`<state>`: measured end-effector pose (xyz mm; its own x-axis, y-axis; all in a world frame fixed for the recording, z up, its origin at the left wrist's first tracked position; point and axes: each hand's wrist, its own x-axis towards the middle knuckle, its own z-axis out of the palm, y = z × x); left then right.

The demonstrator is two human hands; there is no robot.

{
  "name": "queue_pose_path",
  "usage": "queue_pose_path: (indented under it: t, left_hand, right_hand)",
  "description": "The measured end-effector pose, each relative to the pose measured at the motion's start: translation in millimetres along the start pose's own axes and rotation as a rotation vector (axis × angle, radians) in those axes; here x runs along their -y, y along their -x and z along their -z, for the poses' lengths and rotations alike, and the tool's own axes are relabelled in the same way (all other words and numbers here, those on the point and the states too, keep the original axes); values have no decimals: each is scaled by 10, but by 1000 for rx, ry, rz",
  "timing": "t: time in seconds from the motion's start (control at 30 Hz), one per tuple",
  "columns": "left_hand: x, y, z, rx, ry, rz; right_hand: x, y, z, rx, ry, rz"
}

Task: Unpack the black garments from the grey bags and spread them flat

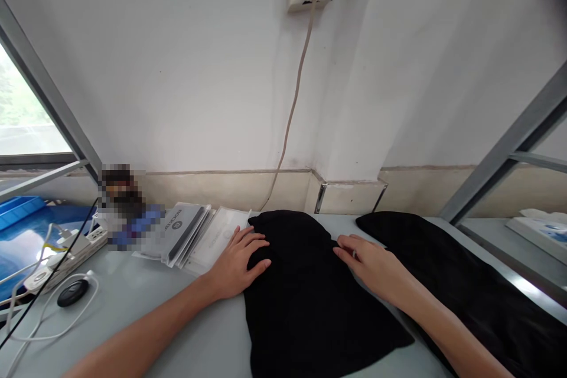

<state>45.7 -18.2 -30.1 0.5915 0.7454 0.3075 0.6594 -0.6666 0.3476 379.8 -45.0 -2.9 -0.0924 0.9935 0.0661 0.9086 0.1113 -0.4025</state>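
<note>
Cloth [301, 301] lies mostly spread, its right edge not yet flat, with left hand [237, 266] resting fingers apart on its left edge, right hand [365, 260] pinching its right, and bags [183, 224] left of it.

From here, the one view looks out from the person's head, facing forward to the wall [199, 71] and down onto the table [119, 277], quite near. Its upper right corner darkens, perhaps from something close to the lens.
</note>
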Motion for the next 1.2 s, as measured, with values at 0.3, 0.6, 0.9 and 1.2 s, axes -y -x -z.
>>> queue_pose_path:
  t: [0.3, 0.6, 0.9, 1.2]
  left_hand:
    - [46, 14, -44, 37, -12, 22]
    - [46, 8, -56, 25, -10, 26]
    - [41, 3, -30, 48, 12, 31]
    - [54, 4, -15, 63, 40, 18]
  right_hand:
    - [-32, -22, -52, 31, -86, -185]
    - [-241, 89, 140, 196, -157, -37]
    - [-53, -24, 197, 247, -139, -9]
    - [223, 139, 391, -128, -274, 277]
